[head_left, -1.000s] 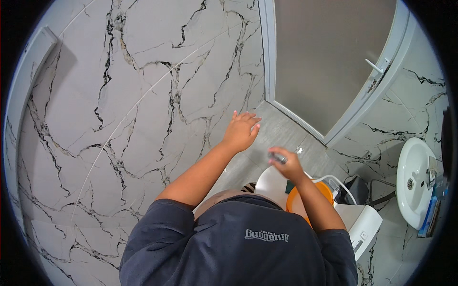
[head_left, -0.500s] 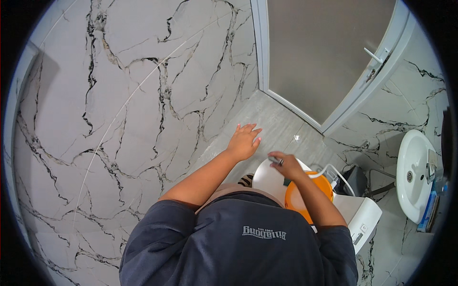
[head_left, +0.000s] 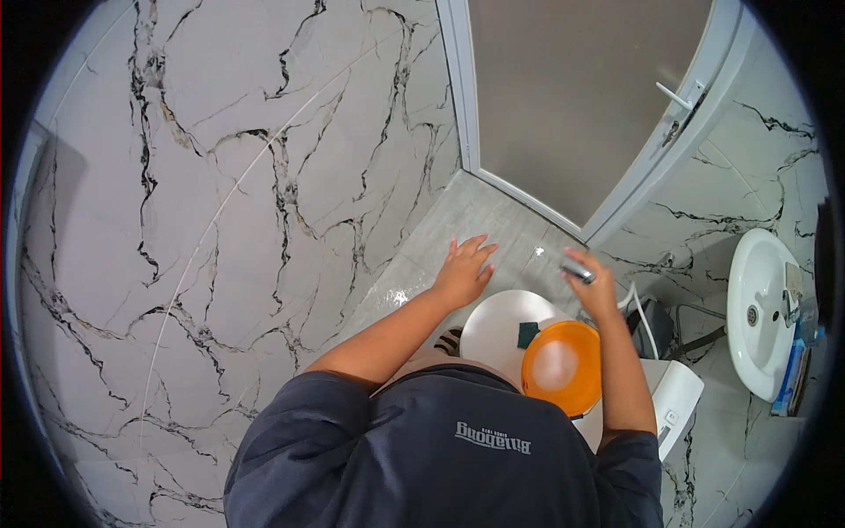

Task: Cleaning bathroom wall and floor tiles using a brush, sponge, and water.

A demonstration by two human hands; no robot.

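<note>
My right hand (head_left: 600,289) grips a silver hand sprayer (head_left: 577,267), its head turned toward the left. A white hose (head_left: 648,324) loops down behind that hand. In front of me, my left hand (head_left: 464,275) hangs over the floor, fingers spread, holding nothing. Between my forearms is a closed white toilet lid (head_left: 491,321). On it lie a dark green scouring pad (head_left: 528,334) and a round orange basin (head_left: 533,370), which looks whitish inside. My right forearm passes over the basin's right edge.
A white toilet tank (head_left: 676,396) stands to the right, with a dark bin (head_left: 658,327) beyond it. Farther right, a white washbasin (head_left: 748,308) is on the wall. Ahead is a closed door (head_left: 581,106); shiny wet patches mark the grey floor (head_left: 480,207). Marbled wall (head_left: 220,264) fills the left.
My right hand has swung right and away from me with the sprayer, uncovering the scouring pad and more of the basin. My left hand has shifted slightly right.
</note>
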